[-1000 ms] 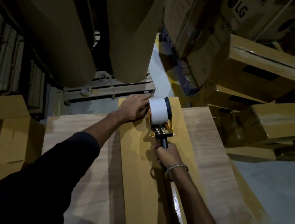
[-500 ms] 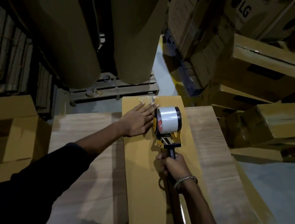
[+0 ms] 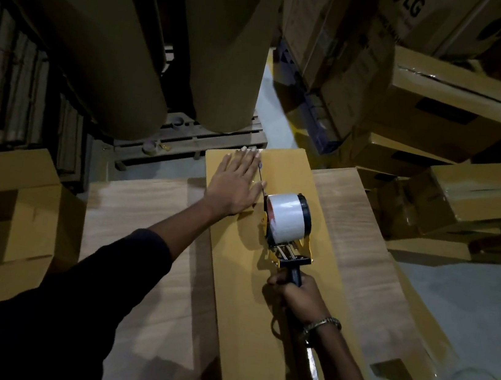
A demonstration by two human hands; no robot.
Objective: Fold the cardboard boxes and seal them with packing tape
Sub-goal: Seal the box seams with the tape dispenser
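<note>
A long, narrow brown cardboard box (image 3: 246, 302) lies lengthwise in front of me on a pale wood-grain table (image 3: 148, 223). My left hand (image 3: 237, 184) lies flat, fingers straight, on the box's far end. My right hand (image 3: 295, 296) grips the black handle of a yellow tape dispenser (image 3: 288, 230) with a white tape roll, set on the box's centre seam just right of my left hand. A thin strip of tape runs from the roll toward the far edge.
Two big brown paper rolls (image 3: 229, 58) stand on a wooden pallet (image 3: 191, 143) beyond the table. Sealed cartons (image 3: 447, 111) are piled at the right. An open box (image 3: 3, 219) sits at the left. Grey floor with yellow marks shows at lower right.
The dispenser has been pulled toward me along the seam by my right hand. My left hand went from curled beside the roll to flat on the box's far end.
</note>
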